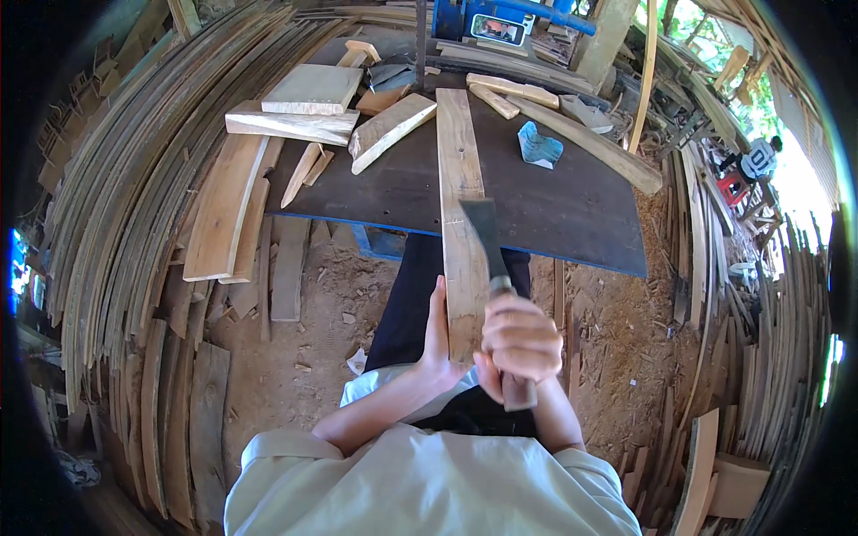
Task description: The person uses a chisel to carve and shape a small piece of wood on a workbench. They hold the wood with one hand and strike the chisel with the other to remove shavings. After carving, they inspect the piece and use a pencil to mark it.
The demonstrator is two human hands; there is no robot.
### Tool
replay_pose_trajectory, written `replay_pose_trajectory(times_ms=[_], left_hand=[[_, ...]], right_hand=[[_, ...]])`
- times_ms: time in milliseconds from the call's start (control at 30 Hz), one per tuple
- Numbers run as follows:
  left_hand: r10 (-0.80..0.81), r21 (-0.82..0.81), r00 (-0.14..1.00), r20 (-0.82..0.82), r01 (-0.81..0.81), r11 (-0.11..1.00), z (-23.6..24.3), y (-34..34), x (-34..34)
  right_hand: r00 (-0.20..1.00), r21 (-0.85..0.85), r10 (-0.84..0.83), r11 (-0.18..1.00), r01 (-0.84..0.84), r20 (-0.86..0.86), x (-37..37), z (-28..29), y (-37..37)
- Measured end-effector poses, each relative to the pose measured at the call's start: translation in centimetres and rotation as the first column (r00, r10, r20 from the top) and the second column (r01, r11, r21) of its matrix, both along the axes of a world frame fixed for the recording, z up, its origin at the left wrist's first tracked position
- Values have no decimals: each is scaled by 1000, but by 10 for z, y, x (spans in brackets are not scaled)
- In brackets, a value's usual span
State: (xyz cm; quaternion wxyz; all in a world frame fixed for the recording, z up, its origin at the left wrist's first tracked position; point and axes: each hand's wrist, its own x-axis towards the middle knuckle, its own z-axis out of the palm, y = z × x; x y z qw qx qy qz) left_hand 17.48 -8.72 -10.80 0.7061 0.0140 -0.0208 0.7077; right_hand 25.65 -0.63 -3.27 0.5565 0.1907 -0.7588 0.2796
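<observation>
I watch the long plank (460, 277), which lies across the edge of the dark table (581, 219), its near end toward the person. The left hand (436, 347) holds this end at the plank's left side; the fingers underneath I cannot see. The right hand (521, 339) is closed around the handle of a broad knife (485, 237), its blade over the plank's right edge; whether it touches, I cannot tell. The plank is in 1 piece, so I judge the blade work unfinished, but how much is left remains unclear. Right of the plank lie a blue sheet (539, 145) and 2 short sticks (514, 90).
</observation>
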Motion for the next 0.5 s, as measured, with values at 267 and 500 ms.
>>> replay_pose_trajectory(times_ms=[267,500], left_hand=[[-25,32,995,92,22,999,2,4,3],[29,-84,995,-99,-38,996,6,-3,4]], right_hand=[[1000,11,-18,1000,17,19,-3,2,9],[999,-39,42,998,-42,12,19,5,-11]])
